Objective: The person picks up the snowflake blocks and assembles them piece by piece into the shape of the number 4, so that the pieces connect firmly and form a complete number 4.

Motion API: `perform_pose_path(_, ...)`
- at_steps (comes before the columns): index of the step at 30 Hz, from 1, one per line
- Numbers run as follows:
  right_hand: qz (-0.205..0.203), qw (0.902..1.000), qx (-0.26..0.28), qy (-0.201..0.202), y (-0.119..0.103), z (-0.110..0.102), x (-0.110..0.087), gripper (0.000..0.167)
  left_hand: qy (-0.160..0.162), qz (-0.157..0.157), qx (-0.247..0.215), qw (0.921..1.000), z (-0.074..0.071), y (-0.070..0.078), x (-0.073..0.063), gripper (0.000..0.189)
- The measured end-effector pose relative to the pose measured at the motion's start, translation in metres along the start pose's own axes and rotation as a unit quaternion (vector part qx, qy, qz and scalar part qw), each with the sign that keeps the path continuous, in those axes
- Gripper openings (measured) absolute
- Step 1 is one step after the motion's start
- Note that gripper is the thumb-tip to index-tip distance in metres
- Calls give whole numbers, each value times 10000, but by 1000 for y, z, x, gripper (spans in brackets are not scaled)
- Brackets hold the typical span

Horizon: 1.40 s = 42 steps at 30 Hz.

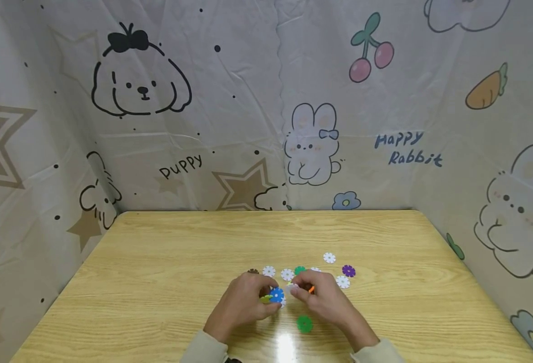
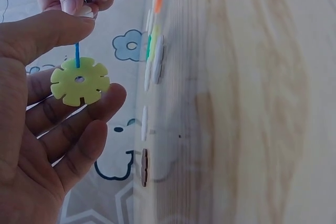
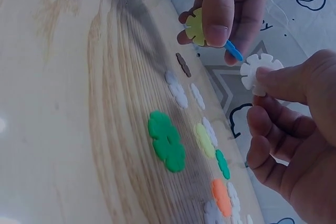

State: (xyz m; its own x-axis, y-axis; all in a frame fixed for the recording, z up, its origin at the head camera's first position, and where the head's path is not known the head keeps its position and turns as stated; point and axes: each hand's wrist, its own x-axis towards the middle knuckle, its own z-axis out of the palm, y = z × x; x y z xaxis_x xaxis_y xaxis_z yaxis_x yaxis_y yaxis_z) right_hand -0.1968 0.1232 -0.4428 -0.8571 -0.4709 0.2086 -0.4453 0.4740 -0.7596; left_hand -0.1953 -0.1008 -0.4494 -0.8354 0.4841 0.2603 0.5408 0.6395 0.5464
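Note:
My left hand (image 1: 243, 301) holds a blue notched plastic disc (image 1: 276, 295) with a yellow-green disc (image 2: 80, 82) slotted onto it, crosswise. The thumb covers part of the blue one. Opposite it, my right hand (image 1: 327, 298) pinches a white notched disc (image 3: 253, 73) between thumb and fingers. In the right wrist view, the white disc is close beside the blue disc's edge; whether they touch I cannot tell. A green disc (image 1: 304, 324) lies flat on the table between my forearms.
Beyond my hands, several loose discs lie on the wooden table (image 1: 180, 252): a purple disc (image 1: 349, 271), a white disc (image 1: 329, 257), a brown disc (image 2: 145, 167) and an orange disc (image 3: 221, 198) among them. Printed cloth (image 1: 248, 75) hangs behind and at both sides.

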Motion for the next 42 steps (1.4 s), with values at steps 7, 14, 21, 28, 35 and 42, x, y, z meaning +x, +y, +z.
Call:
perform_pose_path(7,36,9999,103,-56,1,1,1,7,7,67,-64,10000,0,0,0,25)
perform_pose_path(14,-55,10000,-31,-21,0,3,1,7,5,174,-140,9998,0,0,0,22)
perform_pose_path(21,-273,9994,-92,176,3,7,0,7,-97,568,-486,9972,0,-3,0,12)
perform_pose_path(28,-448,9976,36,521,6,15,-1,6,-133,826,-443,9955,1,-5,-2,10)
perform_pose_path(35,-583,9957,247,673,7,22,-1,10,-148,893,-391,9951,0,-3,-1,10)
perform_pose_path(42,-341,9986,205,357,6,22,1,10,-239,649,-489,9964,-2,-5,-3,11)
